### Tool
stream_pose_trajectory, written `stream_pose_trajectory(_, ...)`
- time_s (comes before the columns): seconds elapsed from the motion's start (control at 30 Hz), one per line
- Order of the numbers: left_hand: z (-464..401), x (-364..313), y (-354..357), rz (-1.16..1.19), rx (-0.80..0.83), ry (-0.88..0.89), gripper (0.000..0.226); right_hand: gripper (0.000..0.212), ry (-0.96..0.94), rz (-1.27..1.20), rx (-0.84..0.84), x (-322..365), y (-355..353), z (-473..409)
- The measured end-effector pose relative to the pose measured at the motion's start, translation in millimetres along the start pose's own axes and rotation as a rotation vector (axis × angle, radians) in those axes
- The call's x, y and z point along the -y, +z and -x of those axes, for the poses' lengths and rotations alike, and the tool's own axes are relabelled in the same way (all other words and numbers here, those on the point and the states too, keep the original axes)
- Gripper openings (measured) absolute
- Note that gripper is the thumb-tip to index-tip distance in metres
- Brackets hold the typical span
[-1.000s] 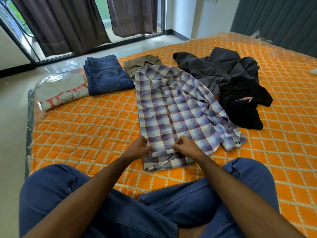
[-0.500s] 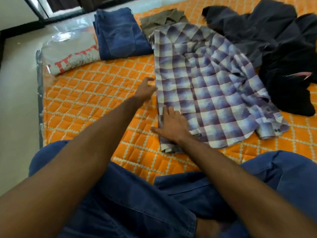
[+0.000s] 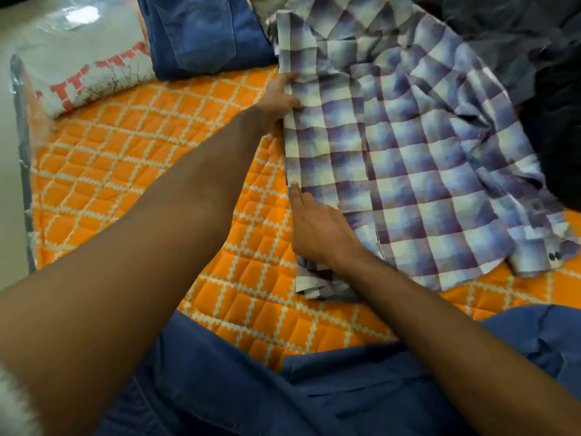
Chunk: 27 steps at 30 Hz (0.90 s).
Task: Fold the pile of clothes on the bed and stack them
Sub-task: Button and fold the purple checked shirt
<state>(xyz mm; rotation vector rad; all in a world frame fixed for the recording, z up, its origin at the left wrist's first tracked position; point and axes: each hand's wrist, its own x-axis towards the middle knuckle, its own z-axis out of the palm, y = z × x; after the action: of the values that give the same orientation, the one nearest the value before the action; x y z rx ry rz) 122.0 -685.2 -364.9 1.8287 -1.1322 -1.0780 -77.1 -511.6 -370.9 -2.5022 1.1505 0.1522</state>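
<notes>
You are pinching the plaid shirt's (image 3: pixel 408 158) left edge with your left hand (image 3: pixel 279 97) while your flat, open right hand (image 3: pixel 317 231) is pinning the hem, likely steadying the fold line.

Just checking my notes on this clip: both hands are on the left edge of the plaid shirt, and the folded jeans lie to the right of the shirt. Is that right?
Not quite. The head view shows the jeans lying to the left of the shirt, not the right, between it and a folded white T-shirt. The rest holds: the left hand and right hand are both on the shirt's left edge.
</notes>
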Motion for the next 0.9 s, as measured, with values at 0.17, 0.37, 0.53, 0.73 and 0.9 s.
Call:
stream_pose_trajectory(0.17, 5, 6, -7, -0.018, -0.013, 0.122, 0.083, 0.074, -0.108, -0.252, 0.119, -24, -16, 2)
stream_pose_trajectory(0.37, 60, 8, -17, -0.057, -0.067, 0.175, 0.093, 0.076, -0.168, -0.345, 0.203, -20, -17, 22)
stream_pose_trajectory(0.53, 103, 9, -41, -0.171, -0.165, 0.186, 0.082, 0.078, -0.200, -0.396, 0.252, 17, -9, 35)
stream_pose_trajectory(0.73, 133, 41, -69, -0.278, -0.138, 0.036, 0.081, 0.088, -0.242, -0.431, 0.402, 64, 4, 43)
stream_pose_trajectory(0.9, 144, 70, -84, -0.320, -0.125, 0.013, 0.079, 0.087, -0.289, -0.406, 0.434, 76, 12, 39)
